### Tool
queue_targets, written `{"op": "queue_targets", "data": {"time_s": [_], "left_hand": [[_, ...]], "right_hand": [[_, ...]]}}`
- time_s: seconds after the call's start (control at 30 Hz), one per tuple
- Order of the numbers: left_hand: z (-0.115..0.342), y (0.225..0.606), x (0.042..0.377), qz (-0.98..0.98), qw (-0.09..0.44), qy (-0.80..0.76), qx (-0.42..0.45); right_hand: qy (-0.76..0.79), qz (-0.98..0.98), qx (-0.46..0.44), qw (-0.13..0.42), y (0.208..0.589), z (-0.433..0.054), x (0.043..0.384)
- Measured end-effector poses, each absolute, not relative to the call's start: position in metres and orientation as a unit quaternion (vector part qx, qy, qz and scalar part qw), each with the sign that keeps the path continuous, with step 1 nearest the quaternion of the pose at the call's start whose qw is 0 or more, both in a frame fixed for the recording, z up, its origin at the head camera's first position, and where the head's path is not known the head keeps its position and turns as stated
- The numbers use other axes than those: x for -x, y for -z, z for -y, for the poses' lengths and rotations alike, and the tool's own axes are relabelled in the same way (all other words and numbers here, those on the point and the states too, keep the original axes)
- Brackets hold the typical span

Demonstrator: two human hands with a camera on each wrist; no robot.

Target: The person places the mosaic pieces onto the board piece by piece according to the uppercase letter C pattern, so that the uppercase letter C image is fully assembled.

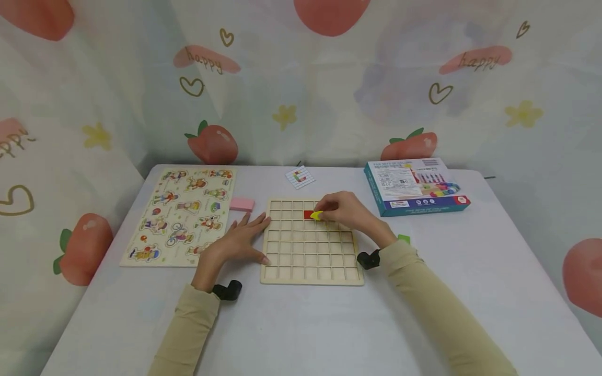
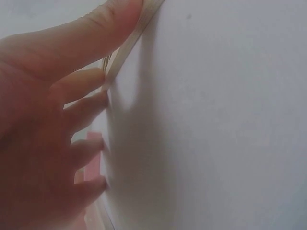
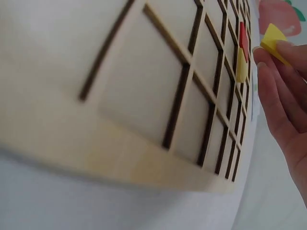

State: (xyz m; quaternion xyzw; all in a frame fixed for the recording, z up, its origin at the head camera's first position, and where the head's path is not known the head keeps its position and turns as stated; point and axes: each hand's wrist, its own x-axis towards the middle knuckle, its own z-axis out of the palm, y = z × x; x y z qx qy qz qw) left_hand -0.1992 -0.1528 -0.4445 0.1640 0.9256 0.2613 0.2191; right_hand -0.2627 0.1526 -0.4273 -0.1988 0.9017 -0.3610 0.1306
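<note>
A wooden grid board (image 1: 311,278) lies flat on the table, divided by raised strips into square cells. In one of its upper cells sits a red tile (image 1: 308,214), with a yellow tile (image 3: 241,66) beside it in the right wrist view. My right hand (image 1: 345,210) pinches another yellow piece (image 3: 273,39) between thumb and fingertips, just above the board. With fingers spread, my left hand (image 1: 237,241) rests at the board's left edge, its thumb touching the lower left part. Part of the board's upper right is hidden by my right hand.
A picture puzzle board (image 1: 164,224) lies to the left, with a pink block (image 1: 242,204) beside it. Behind the grid is a small pattern card (image 1: 300,177). A printed box (image 1: 416,188) stands at the back right; a green piece (image 1: 404,238) lies by the right wrist.
</note>
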Motion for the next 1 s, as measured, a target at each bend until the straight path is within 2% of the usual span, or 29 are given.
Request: {"op": "queue_targets", "data": {"time_s": [1.0], "left_hand": [[0.159,0.45,0.201,-0.926,0.216,-0.265,-0.159]], "right_hand": [[0.306,-0.908,0.246,0.144,0.436,-0.104,0.292]]}}
